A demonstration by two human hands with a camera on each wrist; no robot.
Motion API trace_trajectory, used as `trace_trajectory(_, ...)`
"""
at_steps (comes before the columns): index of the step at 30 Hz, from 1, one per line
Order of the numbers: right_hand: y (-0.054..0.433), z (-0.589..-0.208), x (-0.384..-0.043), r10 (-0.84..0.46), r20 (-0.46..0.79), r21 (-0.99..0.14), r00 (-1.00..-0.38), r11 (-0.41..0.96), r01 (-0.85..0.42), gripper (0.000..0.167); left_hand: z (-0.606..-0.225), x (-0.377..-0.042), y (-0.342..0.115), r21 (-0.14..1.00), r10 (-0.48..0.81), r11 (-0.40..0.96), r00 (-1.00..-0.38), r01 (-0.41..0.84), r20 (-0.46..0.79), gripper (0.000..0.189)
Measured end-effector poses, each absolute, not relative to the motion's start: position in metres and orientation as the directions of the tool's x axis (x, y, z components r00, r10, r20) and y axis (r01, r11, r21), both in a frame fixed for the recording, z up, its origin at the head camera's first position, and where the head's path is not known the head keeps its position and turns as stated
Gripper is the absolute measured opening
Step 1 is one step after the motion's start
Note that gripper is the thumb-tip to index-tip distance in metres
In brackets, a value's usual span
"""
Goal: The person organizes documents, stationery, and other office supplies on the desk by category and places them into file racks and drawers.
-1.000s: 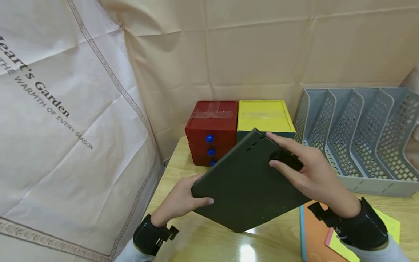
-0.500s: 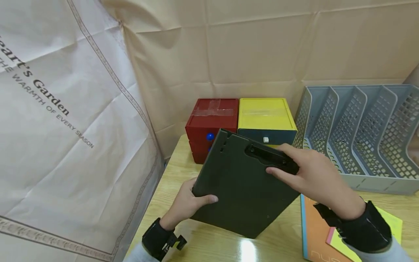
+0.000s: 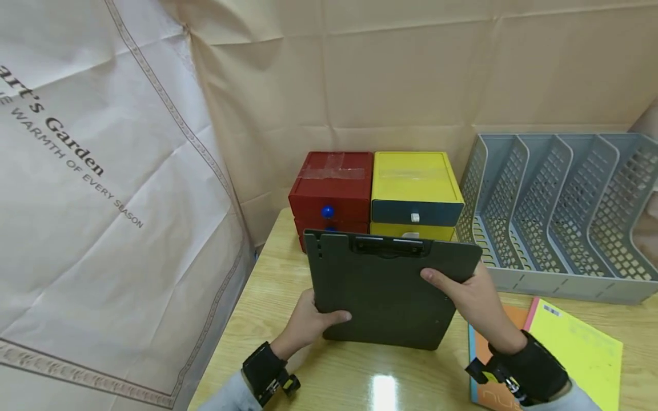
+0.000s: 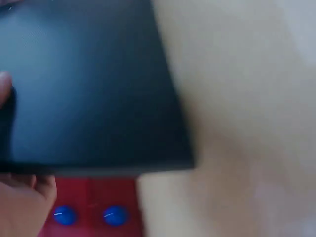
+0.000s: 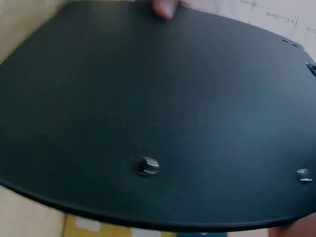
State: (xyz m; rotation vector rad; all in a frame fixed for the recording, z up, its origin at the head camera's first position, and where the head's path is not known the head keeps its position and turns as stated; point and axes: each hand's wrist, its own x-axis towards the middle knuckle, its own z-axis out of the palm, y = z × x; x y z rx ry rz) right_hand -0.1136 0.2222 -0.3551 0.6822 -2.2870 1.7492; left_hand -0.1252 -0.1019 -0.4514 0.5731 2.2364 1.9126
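Note:
A dark clipboard [image 3: 380, 299] is held up over the table, its clip [image 3: 390, 246] along the upper edge. My left hand [image 3: 307, 325] grips its left side, thumb lying on the face towards me. At the right side my right hand [image 3: 470, 294] grips it too, thumb pressed on the same face; its other fingers are mostly hidden behind the board. Blurred, the dark board [image 4: 98, 94] fills much of the left wrist view. Two small round studs show on the board [image 5: 158, 98] in the right wrist view.
Behind the clipboard stand a red drawer box [image 3: 331, 191] with blue knobs and a yellow drawer box [image 3: 417, 177]. A grey file rack [image 3: 570, 282] with several slots stands to the right. Orange [image 3: 488, 348] and yellow [image 3: 581, 348] booklets overlap on the wooden table [image 3: 339, 382].
The clipboard has turned from slanted to nearly level, its clip edge now at the top. My right hand has shifted from beside the clip to the right edge, uncovering more of the yellow booklet.

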Motion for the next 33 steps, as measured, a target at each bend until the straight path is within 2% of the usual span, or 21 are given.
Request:
trace_trajectory(1, 0.22, -0.361, -0.115, -0.241, 0.432, -0.866, -0.869, 0.16, -0.474, 0.01, -0.444, -0.127, -0.101, 0.973, 0.381, 0.109, -0.913, 0.203, 0.147, 0.054)
trace_trajectory(2, 0.218, -0.366, -0.115, -0.233, 0.452, -0.866, -0.861, 0.12, -0.486, 0.019, -0.436, -0.129, -0.101, 0.969, 0.384, 0.086, -0.905, 0.232, 0.182, 0.058)
trace_trajectory(4, 0.216, -0.373, -0.117, -0.218, 0.482, -0.863, -0.849, 0.046, -0.502, 0.024, -0.415, -0.136, -0.098, 0.95, 0.381, 0.0, -0.878, 0.313, 0.29, 0.062)
trace_trajectory(8, 0.21, -0.38, -0.118, -0.175, 0.531, -0.845, -0.829, -0.042, -0.533, 0.033, -0.381, -0.151, -0.09, 0.864, 0.331, -0.144, -0.799, 0.483, 0.502, 0.052)
trace_trajectory(13, 0.204, -0.384, -0.121, -0.095, 0.638, -0.769, -0.764, -0.131, -0.626, 0.035, -0.374, -0.151, -0.086, 0.844, 0.305, -0.18, -0.787, 0.505, 0.536, 0.037)
trace_trajectory(16, 0.204, -0.385, -0.122, -0.072, 0.698, -0.71, -0.712, -0.193, -0.677, 0.031, -0.376, -0.148, -0.086, 0.828, 0.305, -0.195, -0.77, 0.526, 0.561, 0.041)
trace_trajectory(20, 0.205, -0.387, -0.12, -0.072, 0.727, -0.678, -0.682, -0.227, -0.699, 0.027, -0.375, -0.149, -0.084, 0.807, 0.321, -0.238, -0.74, 0.541, 0.591, 0.051)
trace_trajectory(23, 0.205, -0.388, -0.119, -0.083, 0.717, -0.69, -0.692, -0.223, -0.689, 0.027, -0.376, -0.149, -0.084, 0.801, 0.316, -0.27, -0.736, 0.535, 0.598, 0.053)
trace_trajectory(27, 0.205, -0.392, -0.118, -0.079, 0.67, -0.738, -0.738, -0.18, -0.65, 0.027, -0.387, -0.149, -0.086, 0.828, 0.311, -0.271, -0.769, 0.491, 0.558, 0.041)
trace_trajectory(31, 0.207, -0.401, -0.113, -0.072, 0.575, -0.818, -0.815, -0.06, -0.572, 0.029, -0.408, -0.146, -0.089, 0.89, 0.343, -0.243, -0.824, 0.386, 0.451, 0.03)
trace_trajectory(33, 0.209, -0.403, -0.112, -0.098, 0.531, -0.845, -0.841, 0.009, -0.535, 0.03, -0.418, -0.145, -0.091, 0.903, 0.36, -0.238, -0.832, 0.356, 0.423, 0.03)
